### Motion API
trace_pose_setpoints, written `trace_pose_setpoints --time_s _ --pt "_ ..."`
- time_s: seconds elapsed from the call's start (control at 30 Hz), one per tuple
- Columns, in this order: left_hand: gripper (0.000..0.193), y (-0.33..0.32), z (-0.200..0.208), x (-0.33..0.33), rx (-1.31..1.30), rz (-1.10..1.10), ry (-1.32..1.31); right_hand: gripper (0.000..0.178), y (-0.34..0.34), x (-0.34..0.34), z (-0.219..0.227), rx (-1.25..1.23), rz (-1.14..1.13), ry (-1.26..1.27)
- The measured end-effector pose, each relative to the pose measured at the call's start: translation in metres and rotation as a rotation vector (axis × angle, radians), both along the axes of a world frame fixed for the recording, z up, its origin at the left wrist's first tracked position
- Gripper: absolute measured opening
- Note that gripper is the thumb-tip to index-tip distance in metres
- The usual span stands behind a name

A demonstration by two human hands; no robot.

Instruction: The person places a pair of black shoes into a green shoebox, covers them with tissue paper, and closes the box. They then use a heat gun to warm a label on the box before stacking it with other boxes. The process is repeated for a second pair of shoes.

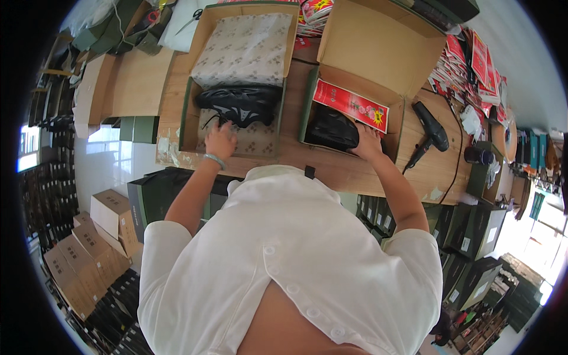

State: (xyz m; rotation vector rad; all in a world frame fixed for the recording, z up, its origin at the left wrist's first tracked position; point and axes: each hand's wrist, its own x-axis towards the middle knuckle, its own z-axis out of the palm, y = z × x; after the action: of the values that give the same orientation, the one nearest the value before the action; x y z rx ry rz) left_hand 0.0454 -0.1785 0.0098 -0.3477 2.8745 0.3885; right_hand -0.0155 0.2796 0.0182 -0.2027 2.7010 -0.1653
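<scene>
A black sneaker (239, 105) with grey side panels lies on its side on patterned tissue paper (242, 50) in the open left shoebox (184, 127). My left hand (220, 141) is at the near side of this sneaker, fingers apart, close to a loose black lace. In the open right shoebox (395, 127) lies another black shoe (332, 129), partly covered by a red printed card (352, 105). My right hand (368, 142) is closed around that shoe's right end, beside the card's lower edge; some fingertips are hard to make out.
Right of the boxes, a black hair dryer (433, 127) lies on the wooden table (355, 176) with its cord. Red printed packets (473, 62) are heaped at the far right. Scissors (190, 21) lie at the far left. Cardboard cartons (89, 254) stand on the floor.
</scene>
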Motion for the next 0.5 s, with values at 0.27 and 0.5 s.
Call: trace_pose_setpoints --time_s 0.27,0.5 --pt "0.046 0.027 -0.004 0.037 0.204 -0.059 0.231 0.085 -0.003 0.027 0.062 -0.176 0.095 0.37" --pt "0.071 0.06 0.132 -0.005 0.872 -0.168 0.514 0.072 -0.056 0.036 0.151 -0.321 0.296 0.479"
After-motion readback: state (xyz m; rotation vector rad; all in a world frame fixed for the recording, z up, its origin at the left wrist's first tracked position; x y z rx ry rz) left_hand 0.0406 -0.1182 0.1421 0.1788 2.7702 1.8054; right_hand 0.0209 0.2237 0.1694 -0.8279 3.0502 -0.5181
